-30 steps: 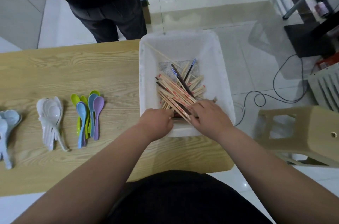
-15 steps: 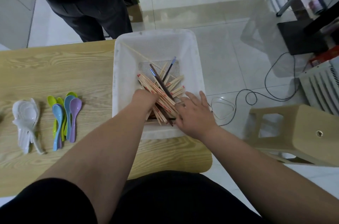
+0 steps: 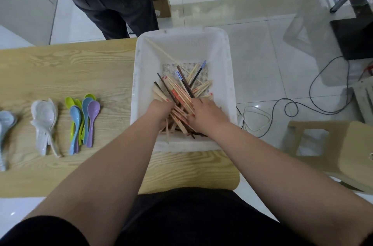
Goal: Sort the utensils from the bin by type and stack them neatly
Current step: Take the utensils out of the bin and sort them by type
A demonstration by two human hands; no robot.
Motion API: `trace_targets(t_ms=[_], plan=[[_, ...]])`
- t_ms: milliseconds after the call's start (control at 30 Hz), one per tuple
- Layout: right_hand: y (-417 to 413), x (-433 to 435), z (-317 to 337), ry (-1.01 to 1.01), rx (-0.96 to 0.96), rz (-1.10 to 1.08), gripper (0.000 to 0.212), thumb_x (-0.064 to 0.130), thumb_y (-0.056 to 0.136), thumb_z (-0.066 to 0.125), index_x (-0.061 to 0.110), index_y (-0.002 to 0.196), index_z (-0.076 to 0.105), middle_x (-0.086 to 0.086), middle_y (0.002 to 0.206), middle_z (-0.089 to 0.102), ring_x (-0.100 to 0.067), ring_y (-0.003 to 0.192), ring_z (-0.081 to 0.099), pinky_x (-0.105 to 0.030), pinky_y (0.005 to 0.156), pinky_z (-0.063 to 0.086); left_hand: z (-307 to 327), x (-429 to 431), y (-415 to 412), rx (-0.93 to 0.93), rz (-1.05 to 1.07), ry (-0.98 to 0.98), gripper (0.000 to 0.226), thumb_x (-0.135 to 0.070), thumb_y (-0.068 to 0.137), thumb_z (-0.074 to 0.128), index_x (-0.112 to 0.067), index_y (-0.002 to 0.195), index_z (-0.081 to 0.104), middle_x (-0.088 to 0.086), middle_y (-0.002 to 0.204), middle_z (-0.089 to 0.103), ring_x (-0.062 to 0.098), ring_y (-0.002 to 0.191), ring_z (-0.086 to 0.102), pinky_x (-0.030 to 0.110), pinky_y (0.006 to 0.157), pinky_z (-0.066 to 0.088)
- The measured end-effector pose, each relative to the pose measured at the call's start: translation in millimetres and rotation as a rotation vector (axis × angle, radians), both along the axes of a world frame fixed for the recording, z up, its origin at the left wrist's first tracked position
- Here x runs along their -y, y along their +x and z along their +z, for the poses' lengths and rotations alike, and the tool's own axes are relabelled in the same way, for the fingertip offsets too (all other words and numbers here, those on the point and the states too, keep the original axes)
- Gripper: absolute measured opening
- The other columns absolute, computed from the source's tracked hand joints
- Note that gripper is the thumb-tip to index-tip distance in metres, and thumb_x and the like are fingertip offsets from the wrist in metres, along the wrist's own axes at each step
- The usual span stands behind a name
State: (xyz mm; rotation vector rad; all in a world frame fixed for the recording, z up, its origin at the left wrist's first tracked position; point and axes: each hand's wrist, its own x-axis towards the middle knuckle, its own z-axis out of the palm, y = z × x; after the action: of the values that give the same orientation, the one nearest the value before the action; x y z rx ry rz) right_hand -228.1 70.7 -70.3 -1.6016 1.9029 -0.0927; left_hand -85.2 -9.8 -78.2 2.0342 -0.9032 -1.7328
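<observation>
Left hand (image 3: 162, 111) curled round bundle of chopsticks (image 3: 181, 92) inside bin (image 3: 139, 76); right hand (image 3: 205, 113) laid on same pile, grip cannot be told

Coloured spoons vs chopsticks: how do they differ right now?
The coloured spoons lie on the table; the chopsticks are in the white bin. The coloured spoons are lined up side by side; the chopsticks are a crossed jumble. No hand touches the coloured spoons; the left hand and right hand are both in the chopsticks. Both sets mix colours.
</observation>
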Motion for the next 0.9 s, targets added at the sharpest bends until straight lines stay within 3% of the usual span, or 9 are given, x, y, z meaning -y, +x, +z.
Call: trace_targets(t_ms=[100, 233, 367, 467, 600, 767, 900], plan=[[3.4, 15.9, -6.1, 0.035, -0.015, -0.032, 0.049, 0.045, 0.097, 0.054, 0.015, 0.135, 0.049, -0.012, 0.131, 0.05, -0.032, 0.123, 0.047, -0.042, 0.098, 0.043, -1.0, -0.6, 4.7, -0.017, 0.007, 0.005, 0.009, 0.003, 0.091, 0.061, 0.0, 0.083, 0.059, 0.018, 0.073, 0.065, 0.029, 0.061, 0.067, 0.035, 0.056, 0.057], [11.6, 20.3, -8.0, -0.061, 0.018, -0.023, 0.055, 0.055, 0.092, 0.055, 0.017, 0.132, 0.053, -0.014, 0.125, 0.051, -0.035, 0.12, 0.049, -0.043, 0.1, 0.045, -4.5, 2.1, 9.0, -0.061, -0.005, 0.06, 0.012, -0.002, 0.091, 0.066, 0.006, 0.092, 0.057, 0.023, 0.073, 0.064, 0.031, 0.057, 0.067, 0.052, 0.068, 0.061], [19.4, 19.6, -6.7, 0.038, 0.018, 0.057, 0.068, 0.069, 0.083, 0.059, 0.02, 0.13, 0.056, -0.01, 0.122, 0.049, -0.032, 0.116, 0.052, -0.044, 0.099, 0.047, -6.5, 1.7, 9.0, -0.034, -0.018, 0.07, 0.014, -0.008, 0.094, 0.066, 0.004, 0.095, 0.06, 0.017, 0.07, 0.065, 0.022, 0.045, 0.065, 0.032, 0.043, 0.053], [27.5, 21.6, -3.2, 0.044, -0.01, 0.036, 0.066, 0.054, 0.083, 0.07, 0.014, 0.131, 0.05, -0.013, 0.126, 0.051, -0.035, 0.118, 0.054, -0.043, 0.096, 0.048, -8.1, -1.2, 6.9, -0.093, 0.0, 0.083, 0.011, -0.007, 0.095, 0.063, 0.004, 0.097, 0.063, 0.017, 0.075, 0.069, 0.023, 0.051, 0.068, 0.033, 0.044, 0.055], [36.6, 22.6, 1.2, 0.079, -0.025, -0.02, 0.049, 0.032, 0.091, 0.065, 0.009, 0.131, 0.049, -0.016, 0.127, 0.055, -0.038, 0.114, 0.059, -0.042, 0.09, 0.049, -7.2, -3.9, 5.1, -0.168, -0.032, 0.077, 0.01, -0.001, 0.095, 0.059, 0.003, 0.103, 0.064, 0.015, 0.069, 0.069, 0.025, 0.052, 0.068, 0.036, 0.048, 0.055], [34.9, 20.5, 4.6, 0.084, 0.076, -0.14, 0.041, 0.034, 0.092, 0.063, 0.013, 0.127, 0.058, -0.013, 0.119, 0.063, -0.035, 0.108, 0.062, -0.037, 0.083, 0.048, -4.8, -7.5, 3.3, -0.194, -0.014, 0.063, 0.005, 0.003, 0.094, 0.059, -0.001, 0.096, 0.061, 0.01, 0.059, 0.069, 0.022, 0.048, 0.068, 0.035, 0.044, 0.056], [32.0, 17.2, 2.8, 0.058, 0.197, -0.193, 0.036, 0.024, 0.089, 0.065, 0.02, 0.125, 0.063, -0.009, 0.116, 0.067, -0.031, 0.107, 0.063, -0.03, 0.078, 0.044, -4.9, -11.3, -0.4, -0.216, 0.012, 0.044, 0.009, 0.004, 0.094, 0.061, -0.004, 0.096, 0.06, 0.013, 0.074, 0.07, 0.02, 0.055, 0.069, 0.033, 0.051, 0.059]])
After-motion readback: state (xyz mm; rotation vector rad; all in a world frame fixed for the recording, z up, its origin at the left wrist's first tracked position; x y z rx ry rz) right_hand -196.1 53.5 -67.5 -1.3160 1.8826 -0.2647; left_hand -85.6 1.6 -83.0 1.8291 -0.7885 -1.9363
